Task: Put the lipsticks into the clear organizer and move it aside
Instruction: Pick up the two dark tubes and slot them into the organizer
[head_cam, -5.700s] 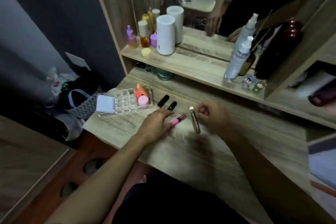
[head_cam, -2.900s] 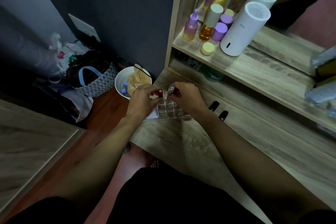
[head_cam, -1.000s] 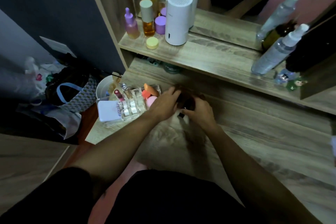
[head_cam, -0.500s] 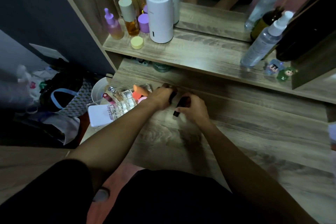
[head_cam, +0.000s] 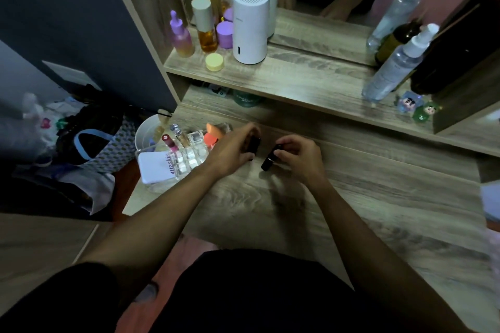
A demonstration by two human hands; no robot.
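- Gripping a black lipstick tube [head_cam: 253,145] in the left hand [head_cam: 230,153], fingers curled around it, tube standing nearly upright just above the wooden desk top [head_cam: 378,197]
- Pinching a second black lipstick tube [head_cam: 270,159] in the right hand [head_cam: 301,161], fingertips closed on its upper end, tube slanting down to the left with its lower end at or near the desk surface
- Keeping both hands close together near the middle of the desk, not touching each other
- Sitting at the desk's left edge, just left of the left hand: the clear organizer [head_cam: 189,159], already carrying a pink lipstick [head_cam: 169,142] and a slim gold-toned tube [head_cam: 180,136], both leaning in the back slots
- Lying in the organizer's left part: a white compact [head_cam: 155,166] with lettering on it
- Resting at the organizer's right end, partly hidden by the left hand: orange makeup sponges [head_cam: 213,134]
- Standing on the shelf above: a white cylindrical device [head_cam: 250,24], a purple dropper bottle [head_cam: 180,35], an amber bottle [head_cam: 205,27], a purple jar [head_cam: 225,34] and a small yellow jar [head_cam: 214,61]
- Leaning at the shelf's right end: a clear spray bottle [head_cam: 397,65], with two small figurines [head_cam: 416,107] just beside it
- Showing below the desk's left edge: a white bowl [head_cam: 146,130] and a patterned bag [head_cam: 89,143] on the floor
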